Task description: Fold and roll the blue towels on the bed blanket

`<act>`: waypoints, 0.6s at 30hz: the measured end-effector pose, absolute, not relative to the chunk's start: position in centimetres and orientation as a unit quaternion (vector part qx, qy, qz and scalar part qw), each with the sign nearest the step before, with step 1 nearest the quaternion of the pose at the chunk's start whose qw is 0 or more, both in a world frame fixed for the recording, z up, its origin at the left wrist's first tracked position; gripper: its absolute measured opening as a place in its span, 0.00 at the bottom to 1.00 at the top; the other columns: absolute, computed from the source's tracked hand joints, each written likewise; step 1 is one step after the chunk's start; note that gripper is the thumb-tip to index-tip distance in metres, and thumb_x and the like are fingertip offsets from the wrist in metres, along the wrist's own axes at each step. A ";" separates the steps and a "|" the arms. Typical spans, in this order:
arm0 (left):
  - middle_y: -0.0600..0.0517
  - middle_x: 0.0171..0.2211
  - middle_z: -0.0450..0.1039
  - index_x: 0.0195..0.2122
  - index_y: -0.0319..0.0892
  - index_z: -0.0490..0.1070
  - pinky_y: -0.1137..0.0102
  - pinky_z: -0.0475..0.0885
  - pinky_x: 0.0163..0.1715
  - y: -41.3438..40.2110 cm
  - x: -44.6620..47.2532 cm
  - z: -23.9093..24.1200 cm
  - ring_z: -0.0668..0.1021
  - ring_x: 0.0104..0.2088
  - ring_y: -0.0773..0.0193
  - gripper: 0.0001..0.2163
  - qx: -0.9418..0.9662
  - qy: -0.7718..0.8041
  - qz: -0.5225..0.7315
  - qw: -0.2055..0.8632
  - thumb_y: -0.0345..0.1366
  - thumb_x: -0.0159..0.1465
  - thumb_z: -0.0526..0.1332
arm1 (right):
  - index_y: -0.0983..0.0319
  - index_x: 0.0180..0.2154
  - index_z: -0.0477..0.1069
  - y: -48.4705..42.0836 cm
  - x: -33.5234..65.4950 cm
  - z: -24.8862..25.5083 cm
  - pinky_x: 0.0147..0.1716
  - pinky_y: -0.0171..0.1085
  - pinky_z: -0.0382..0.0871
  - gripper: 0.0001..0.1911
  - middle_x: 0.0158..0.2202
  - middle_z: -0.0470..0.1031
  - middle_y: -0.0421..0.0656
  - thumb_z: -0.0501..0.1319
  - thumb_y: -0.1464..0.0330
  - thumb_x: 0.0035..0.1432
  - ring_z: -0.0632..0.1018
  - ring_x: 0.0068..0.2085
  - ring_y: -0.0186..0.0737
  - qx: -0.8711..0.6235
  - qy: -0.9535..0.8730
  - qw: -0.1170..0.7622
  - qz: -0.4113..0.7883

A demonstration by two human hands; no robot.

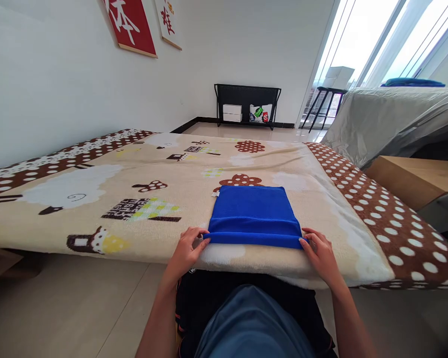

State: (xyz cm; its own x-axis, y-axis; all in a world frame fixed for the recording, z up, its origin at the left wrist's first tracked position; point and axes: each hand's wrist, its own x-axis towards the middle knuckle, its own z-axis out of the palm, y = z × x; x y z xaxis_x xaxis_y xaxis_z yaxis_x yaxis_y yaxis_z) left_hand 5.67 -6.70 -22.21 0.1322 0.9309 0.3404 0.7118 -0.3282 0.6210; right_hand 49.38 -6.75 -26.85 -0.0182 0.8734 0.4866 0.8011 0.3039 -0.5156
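Observation:
A folded blue towel (254, 211) lies flat on the beige patterned blanket (142, 179) near the bed's front edge. My left hand (186, 248) pinches the towel's near left corner, fingers closed on the cloth. My right hand (320, 251) grips the near right corner the same way. The towel's near edge is doubled over into a thick fold between my two hands.
The bed runs left and right, with a brown dotted border (377, 209) at the right. A cardboard box (414, 179) and a covered sofa (392, 117) stand to the right. A black rack (246, 104) sits against the far wall. Tiled floor lies below.

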 end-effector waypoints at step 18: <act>0.48 0.57 0.76 0.58 0.45 0.71 0.53 0.58 0.64 -7.2 16.9 -24.8 0.73 0.61 0.55 0.17 0.774 0.504 0.376 -0.074 0.29 0.70 0.54 | 0.59 0.59 0.67 -7.4 36.3 -26.1 0.60 0.48 0.61 0.20 0.58 0.75 0.45 0.54 0.74 0.69 0.73 0.60 0.43 -0.455 -0.783 0.419 -0.070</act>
